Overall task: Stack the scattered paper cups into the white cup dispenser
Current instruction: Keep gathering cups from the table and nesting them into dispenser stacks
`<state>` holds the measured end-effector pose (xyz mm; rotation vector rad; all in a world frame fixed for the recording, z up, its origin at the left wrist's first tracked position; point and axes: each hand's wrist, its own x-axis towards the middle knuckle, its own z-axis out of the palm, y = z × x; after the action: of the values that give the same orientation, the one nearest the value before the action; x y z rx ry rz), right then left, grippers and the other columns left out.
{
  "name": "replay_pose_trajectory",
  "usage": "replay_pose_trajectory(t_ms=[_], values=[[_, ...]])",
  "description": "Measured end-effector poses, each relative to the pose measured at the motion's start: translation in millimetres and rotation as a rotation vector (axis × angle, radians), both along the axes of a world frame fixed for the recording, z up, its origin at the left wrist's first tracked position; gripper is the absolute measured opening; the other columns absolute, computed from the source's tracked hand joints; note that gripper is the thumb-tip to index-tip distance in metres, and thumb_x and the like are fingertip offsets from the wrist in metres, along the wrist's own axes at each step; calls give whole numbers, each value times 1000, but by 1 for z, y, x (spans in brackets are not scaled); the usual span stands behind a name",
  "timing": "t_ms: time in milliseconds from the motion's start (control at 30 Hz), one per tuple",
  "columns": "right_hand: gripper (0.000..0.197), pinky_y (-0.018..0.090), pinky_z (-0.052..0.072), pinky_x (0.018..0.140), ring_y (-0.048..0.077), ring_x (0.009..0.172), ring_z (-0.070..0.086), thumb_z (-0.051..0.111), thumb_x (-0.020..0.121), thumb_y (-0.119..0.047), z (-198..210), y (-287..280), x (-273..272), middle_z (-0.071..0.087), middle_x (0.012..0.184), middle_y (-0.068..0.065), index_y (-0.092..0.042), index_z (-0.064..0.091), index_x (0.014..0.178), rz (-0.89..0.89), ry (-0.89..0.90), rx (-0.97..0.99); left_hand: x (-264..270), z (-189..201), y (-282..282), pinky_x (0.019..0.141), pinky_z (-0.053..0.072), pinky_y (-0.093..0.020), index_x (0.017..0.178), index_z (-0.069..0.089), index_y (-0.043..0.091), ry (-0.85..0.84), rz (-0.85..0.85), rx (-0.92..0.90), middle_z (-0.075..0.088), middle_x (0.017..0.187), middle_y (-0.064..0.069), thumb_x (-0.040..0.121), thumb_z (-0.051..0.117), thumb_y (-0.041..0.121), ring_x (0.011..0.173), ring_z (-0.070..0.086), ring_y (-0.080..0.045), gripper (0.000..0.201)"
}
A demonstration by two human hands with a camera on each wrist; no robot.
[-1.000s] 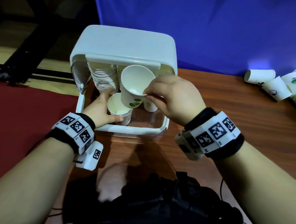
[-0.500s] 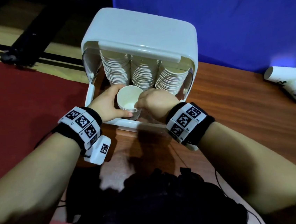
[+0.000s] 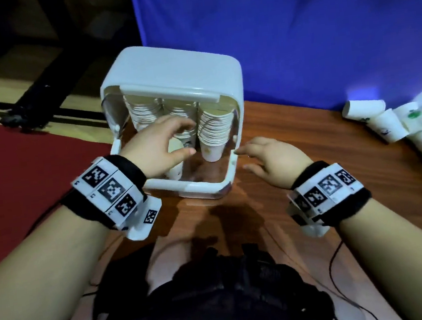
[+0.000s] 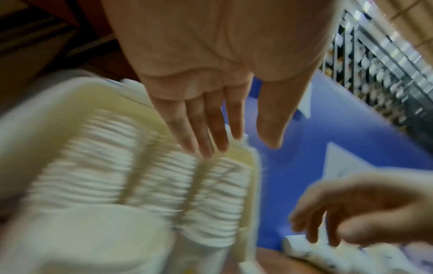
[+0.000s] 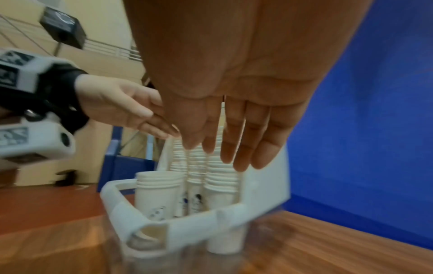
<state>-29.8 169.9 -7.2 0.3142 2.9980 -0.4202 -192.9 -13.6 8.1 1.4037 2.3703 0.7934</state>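
The white cup dispenser (image 3: pixel 169 73) stands open towards me on the wooden table, with tall stacks of paper cups (image 3: pixel 214 130) inside. A short stack of cups (image 3: pixel 177 171) stands at its front left, clearer in the right wrist view (image 5: pixel 159 194). My left hand (image 3: pixel 186 137) reaches into the opening above that short stack, fingers straight (image 4: pixel 211 140), holding nothing. My right hand (image 3: pixel 246 157) hovers just outside the dispenser's right wall, open and empty (image 5: pixel 222 152). Several loose cups (image 3: pixel 363 111) lie at the table's far right.
A blue backdrop (image 3: pixel 295 33) rises right behind the dispenser. A red mat (image 3: pixel 23 166) lies to the left of the table (image 3: pixel 292 130). A black bundle with cables (image 3: pixel 219 302) sits at the near edge.
My right hand set its cup into the short stack, let go and drew back to the right, out of the dispenser. My left hand released the short stack and lifted above it.
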Motion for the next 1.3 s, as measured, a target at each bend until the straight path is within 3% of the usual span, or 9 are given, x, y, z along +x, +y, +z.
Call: replay_pose_trajectory(t_ms=[100, 233, 333, 500, 700, 867, 967, 1100, 1300], values=[[45, 33, 41, 98, 25, 117, 53, 54, 90, -29, 4, 40, 51, 53, 131, 7, -19, 46, 133, -213, -47, 9, 30, 13, 39, 97, 36, -19, 128, 50, 20, -36, -140, -14, 52, 126, 4, 82, 67, 25, 115, 51, -11, 49], [36, 31, 42, 94, 24, 107, 59, 57, 89, -23, 15, 99, 120, 59, 119, 11, -13, 55, 123, -497, -16, -8, 70, 14, 111, 89, 41, -13, 124, 53, 20, -105, -254, -41, 53, 118, 6, 82, 66, 22, 108, 54, -10, 44], [31, 28, 42, 91, 25, 101, 61, 57, 88, -20, 23, 141, 165, 63, 113, 11, -12, 59, 118, -654, 16, -18, 94, 6, 172, 99, 45, -29, 124, 52, 19, -101, -309, -78, 55, 124, -2, 82, 66, 23, 114, 55, -16, 45], [34, 32, 44, 91, 26, 109, 58, 56, 88, -23, 19, 230, 208, 63, 118, 9, -14, 57, 121, -853, -17, -26, 129, -13, 284, 102, 37, -27, 128, 48, 16, -76, -285, -158, 51, 132, -7, 83, 65, 24, 120, 50, -19, 49], [51, 33, 38, 99, 28, 121, 49, 57, 88, -24, -18, 335, 179, 50, 132, 13, -9, 41, 134, -874, -113, -42, 144, -49, 416, 107, 32, -34, 138, 37, 18, -59, -166, -236, 37, 144, -8, 82, 65, 27, 132, 38, -24, 63], [43, 36, 42, 91, 32, 114, 51, 58, 82, -24, -60, 394, 138, 53, 123, 15, -7, 47, 121, -823, -169, -29, 143, -83, 512, 111, 28, -37, 143, 26, 15, 6, -182, -351, 30, 149, -11, 78, 69, 23, 136, 31, -30, 78], [43, 35, 41, 90, 32, 113, 52, 55, 83, -25, -81, 416, 123, 54, 120, 15, -5, 48, 120, -807, -223, -39, 147, -106, 552, 107, 33, -41, 141, 27, 17, 90, -244, -458, 38, 143, -11, 73, 73, 28, 131, 35, -34, 83], [41, 33, 41, 94, 28, 120, 49, 51, 92, -29, -94, 419, 120, 50, 128, 11, -6, 42, 125, -798, -271, -32, 157, -120, 569, 84, 42, -39, 117, 46, 16, 189, -274, -456, 55, 119, -10, 69, 71, 38, 112, 51, -36, 58], [66, 34, 35, 96, 30, 123, 44, 66, 82, -33, -66, 392, 130, 44, 132, 16, 0, 33, 129, -855, -241, -177, 137, -105, 530, 94, 33, -40, 124, 41, 17, 202, -134, -449, 55, 123, -9, 67, 75, 42, 116, 49, -32, 71]])
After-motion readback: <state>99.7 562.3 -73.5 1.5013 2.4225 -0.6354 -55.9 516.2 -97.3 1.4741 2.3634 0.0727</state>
